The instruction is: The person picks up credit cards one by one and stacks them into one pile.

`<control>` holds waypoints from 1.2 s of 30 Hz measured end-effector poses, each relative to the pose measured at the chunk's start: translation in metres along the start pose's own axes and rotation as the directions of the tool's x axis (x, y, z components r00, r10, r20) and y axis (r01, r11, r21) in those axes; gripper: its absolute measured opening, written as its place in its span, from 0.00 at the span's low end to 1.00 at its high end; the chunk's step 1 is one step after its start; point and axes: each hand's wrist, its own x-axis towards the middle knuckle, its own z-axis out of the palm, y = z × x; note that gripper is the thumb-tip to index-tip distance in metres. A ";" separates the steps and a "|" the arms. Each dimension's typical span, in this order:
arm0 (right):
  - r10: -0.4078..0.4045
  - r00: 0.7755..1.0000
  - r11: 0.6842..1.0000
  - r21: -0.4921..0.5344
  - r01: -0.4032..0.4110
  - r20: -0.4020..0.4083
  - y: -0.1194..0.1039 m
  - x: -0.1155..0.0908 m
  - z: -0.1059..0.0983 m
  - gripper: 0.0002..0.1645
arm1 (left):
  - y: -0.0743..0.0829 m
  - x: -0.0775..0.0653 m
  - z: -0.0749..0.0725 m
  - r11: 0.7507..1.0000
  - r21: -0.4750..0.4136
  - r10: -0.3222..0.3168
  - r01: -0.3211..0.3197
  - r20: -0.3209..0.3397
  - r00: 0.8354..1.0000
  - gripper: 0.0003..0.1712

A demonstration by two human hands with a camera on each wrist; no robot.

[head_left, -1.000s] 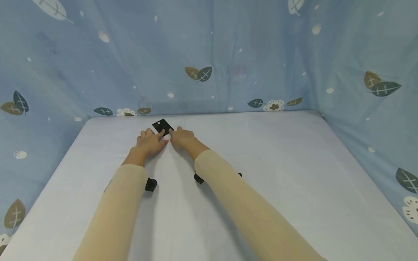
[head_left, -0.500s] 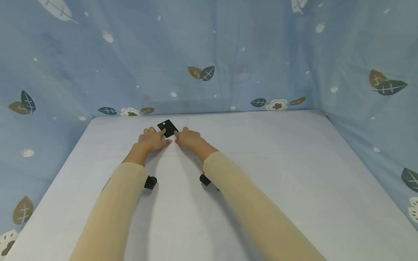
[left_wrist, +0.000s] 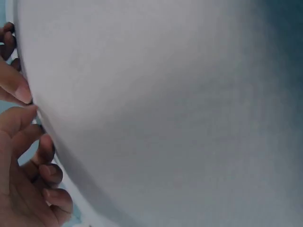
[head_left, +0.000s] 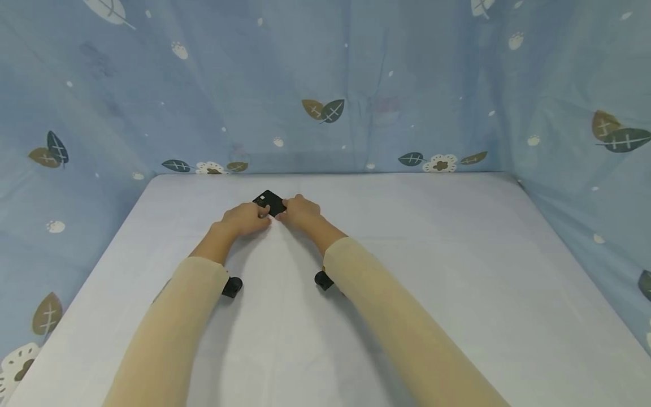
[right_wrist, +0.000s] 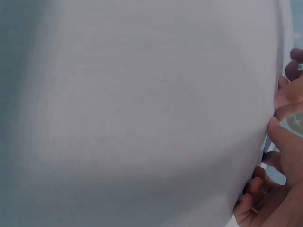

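A black bank card (head_left: 272, 203) with a small pale chip is at the far side of the white table, left of the middle, in the head view. My left hand (head_left: 245, 219) holds its lower left edge between thumb and index finger, covering that part. At the right corner, my right hand (head_left: 302, 213) pinches the card with its fingers curled. In the left wrist view my left hand (left_wrist: 28, 165) is at the lower left edge. The right wrist view has my right hand (right_wrist: 284, 177) at the lower right. The card can hardly be made out in either wrist view.
The white-covered table (head_left: 407, 271) spreads in front of me. A blue curtain (head_left: 264, 73) with leaf and paw prints hangs behind its far edge and along both sides. Black wrist devices (head_left: 232, 286) show under the cream sleeves (head_left: 168, 328).
The left fingers have drawn in from lying stretched on the card to gripping its edge. The right hand has closed further over the right corner. The card has turned slightly, and the head view has shifted.
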 end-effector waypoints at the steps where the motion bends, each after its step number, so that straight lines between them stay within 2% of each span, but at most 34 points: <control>1: 0.003 1.000 1.000 -0.001 -0.003 -0.002 0.000 0.000 0.000 0.37 | 0.001 0.000 0.000 1.000 -0.001 -0.001 0.001 0.010 1.000 0.30; 6: 0.005 1.000 1.000 0.010 -0.005 -0.008 0.001 0.000 -0.001 0.40 | 0.000 -0.001 0.001 1.000 -0.011 0.013 -0.012 0.026 1.000 0.28; 11: 0.031 0.999 0.997 0.069 -0.029 -0.020 0.003 0.000 -0.001 0.37 | -0.006 0.001 0.006 0.994 -0.092 0.047 -0.051 -0.042 0.998 0.30; 16: 0.021 1.000 0.995 0.098 -0.019 -0.013 0.001 -0.001 -0.002 0.37 | -0.016 0.002 0.008 0.979 -0.199 0.033 -0.052 -0.098 0.995 0.38; 23: 0.014 1.000 0.998 0.060 -0.014 -0.011 0.001 0.000 -0.002 0.36 | -0.020 0.003 0.006 0.964 -0.266 -0.009 -0.024 -0.123 0.992 0.48; 30: -0.012 1.000 0.996 0.085 0.012 -0.001 0.004 -0.005 -0.003 0.36 | -0.021 0.006 0.003 0.948 -0.315 0.000 -0.037 -0.116 0.993 0.41; 36: -0.022 1.000 0.989 0.147 0.021 0.003 0.007 -0.010 -0.004 0.35 | -0.019 0.005 0.003 0.945 -0.327 -0.055 0.018 -0.106 0.993 0.40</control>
